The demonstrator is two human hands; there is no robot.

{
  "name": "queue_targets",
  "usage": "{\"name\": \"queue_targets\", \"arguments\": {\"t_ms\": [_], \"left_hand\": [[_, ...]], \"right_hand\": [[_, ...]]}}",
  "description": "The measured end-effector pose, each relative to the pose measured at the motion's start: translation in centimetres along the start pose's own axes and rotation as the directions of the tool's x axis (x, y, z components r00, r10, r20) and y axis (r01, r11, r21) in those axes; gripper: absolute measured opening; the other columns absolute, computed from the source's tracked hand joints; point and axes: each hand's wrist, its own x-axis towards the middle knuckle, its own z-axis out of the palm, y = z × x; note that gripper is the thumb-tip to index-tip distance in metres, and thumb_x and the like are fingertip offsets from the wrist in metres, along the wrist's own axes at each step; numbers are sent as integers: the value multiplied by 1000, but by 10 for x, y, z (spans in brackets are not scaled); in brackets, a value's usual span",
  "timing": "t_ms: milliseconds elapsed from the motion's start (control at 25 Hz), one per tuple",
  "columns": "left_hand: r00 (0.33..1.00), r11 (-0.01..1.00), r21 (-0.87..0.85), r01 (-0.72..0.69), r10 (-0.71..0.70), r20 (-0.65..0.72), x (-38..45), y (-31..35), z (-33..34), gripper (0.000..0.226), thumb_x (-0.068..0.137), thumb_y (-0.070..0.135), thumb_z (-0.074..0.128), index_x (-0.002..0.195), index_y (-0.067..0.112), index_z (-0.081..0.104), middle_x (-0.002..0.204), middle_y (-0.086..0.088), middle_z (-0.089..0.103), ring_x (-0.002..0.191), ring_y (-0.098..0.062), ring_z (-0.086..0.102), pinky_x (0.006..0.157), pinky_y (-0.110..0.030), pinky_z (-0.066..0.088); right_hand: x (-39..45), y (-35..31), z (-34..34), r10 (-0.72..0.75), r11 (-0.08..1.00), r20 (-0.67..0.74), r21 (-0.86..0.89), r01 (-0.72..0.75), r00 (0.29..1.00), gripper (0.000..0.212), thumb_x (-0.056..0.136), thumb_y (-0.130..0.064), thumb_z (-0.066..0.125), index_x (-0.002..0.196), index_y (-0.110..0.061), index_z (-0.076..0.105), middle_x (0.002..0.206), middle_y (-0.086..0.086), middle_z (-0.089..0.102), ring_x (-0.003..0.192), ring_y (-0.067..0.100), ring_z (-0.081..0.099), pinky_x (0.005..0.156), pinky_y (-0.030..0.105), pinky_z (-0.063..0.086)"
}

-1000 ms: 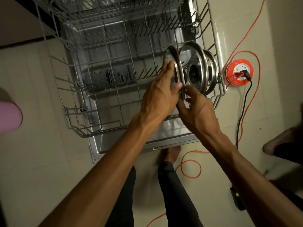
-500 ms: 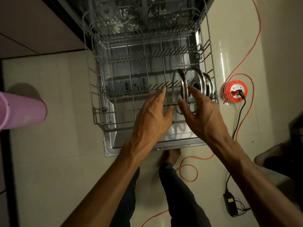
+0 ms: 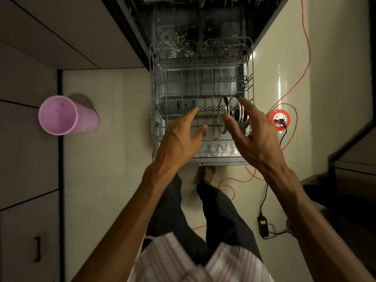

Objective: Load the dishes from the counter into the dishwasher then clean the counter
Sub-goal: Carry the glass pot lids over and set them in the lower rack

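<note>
The dishwasher's lower wire rack [image 3: 175,78] is pulled out over the open door [image 3: 221,157]. Three round steel plates [image 3: 223,110] stand on edge between the tines at the rack's front right. My left hand [image 3: 181,139] hovers over the rack's front with fingers spread and holds nothing. My right hand [image 3: 252,135] is open too, its fingers arched just in front of the plates and partly hiding them; it does not grip them.
A pink plastic bin [image 3: 61,116] stands on the tiled floor to the left. An orange cable reel [image 3: 279,119] with its orange cord and a black power adapter [image 3: 263,226] lie on the floor to the right. My legs stand before the door.
Both hands have let go of the front steel plate and drawn back from it. My head has risen, so the rack looks smaller and farther.
</note>
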Motion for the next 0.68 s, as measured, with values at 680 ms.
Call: {"name": "queue_targets", "arguments": {"t_ms": [680], "left_hand": [[872,981,-194,-14,-83,-482,-161,68,-89,55,96,44,55,146,25,42,149,7,45,132,2,38,100,-3,27]], "right_hand": [[-60,-144,-67,-347,938,169,55,342,923,87,84,-75,31,152,-21,26,156,3,34,140,15,34,109,31,32]]}}
